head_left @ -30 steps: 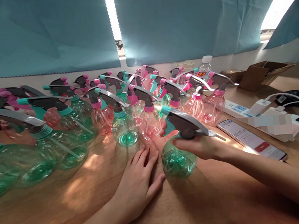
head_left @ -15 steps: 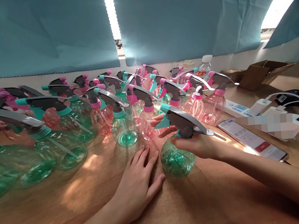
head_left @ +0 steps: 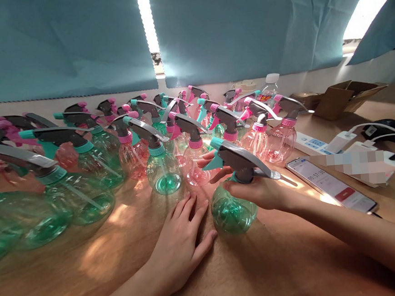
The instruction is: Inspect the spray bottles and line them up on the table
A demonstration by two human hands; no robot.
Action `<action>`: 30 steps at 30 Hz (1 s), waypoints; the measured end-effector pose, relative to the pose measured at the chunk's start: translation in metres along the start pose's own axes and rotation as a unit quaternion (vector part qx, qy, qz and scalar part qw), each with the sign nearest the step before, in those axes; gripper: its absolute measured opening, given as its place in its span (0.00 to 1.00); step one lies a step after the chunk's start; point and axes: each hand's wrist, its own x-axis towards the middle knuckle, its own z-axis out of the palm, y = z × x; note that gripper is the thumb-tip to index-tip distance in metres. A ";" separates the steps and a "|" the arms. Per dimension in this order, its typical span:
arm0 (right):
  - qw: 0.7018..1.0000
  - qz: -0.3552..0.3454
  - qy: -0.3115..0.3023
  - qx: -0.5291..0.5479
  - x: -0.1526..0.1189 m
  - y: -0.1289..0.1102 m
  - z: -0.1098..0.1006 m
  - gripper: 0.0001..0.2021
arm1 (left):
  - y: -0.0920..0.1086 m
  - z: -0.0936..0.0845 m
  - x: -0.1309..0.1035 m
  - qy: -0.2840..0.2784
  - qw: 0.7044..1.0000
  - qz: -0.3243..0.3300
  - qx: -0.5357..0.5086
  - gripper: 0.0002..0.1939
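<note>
My left hand (head_left: 184,235) lies flat on the wooden table (head_left: 125,272), fingers spread, touching nothing else. To its right, a green spray bottle (head_left: 235,211) with a grey and teal trigger head stands upright. My right hand (head_left: 255,191) is around the neck of this bottle, thumb in front and fingers reaching out behind the trigger. Just beyond my left hand stand another green spray bottle (head_left: 164,169) and a clear pink one with a pink collar (head_left: 196,164).
Several green and pink spray bottles fill the left and back. At the right are a phone (head_left: 332,185), a power strip (head_left: 311,143) with plugs and cables, and an open cardboard box (head_left: 340,100). A clear bottle (head_left: 271,87) stands by the wall below a blue curtain (head_left: 236,31).
</note>
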 end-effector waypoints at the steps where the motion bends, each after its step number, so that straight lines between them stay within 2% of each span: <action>1: 1.000 -0.002 0.001 0.000 0.000 0.000 0.000 0.15 | 0.000 -0.001 0.000 -0.001 1.000 0.000 0.002 0.27; 6: 1.000 -0.014 0.014 -0.008 0.001 0.001 0.001 0.15 | 0.000 0.000 0.000 0.009 1.000 0.003 0.002 0.27; 10: 0.999 -0.030 0.002 -0.013 0.002 0.000 0.001 0.15 | -0.001 0.000 0.000 0.012 1.000 0.004 -0.006 0.27; 14: 0.999 -0.054 -0.003 0.007 0.005 -0.005 0.003 0.19 | 0.000 -0.001 0.001 0.011 1.000 0.003 -0.009 0.27; 24: 0.998 -0.042 0.012 0.035 0.006 -0.007 0.005 0.24 | -0.004 0.008 -0.003 0.044 0.999 0.012 -0.011 0.28; 30: 0.999 -0.025 0.017 0.019 0.004 -0.005 0.005 0.25 | -0.004 0.008 -0.003 0.042 0.999 0.013 -0.009 0.28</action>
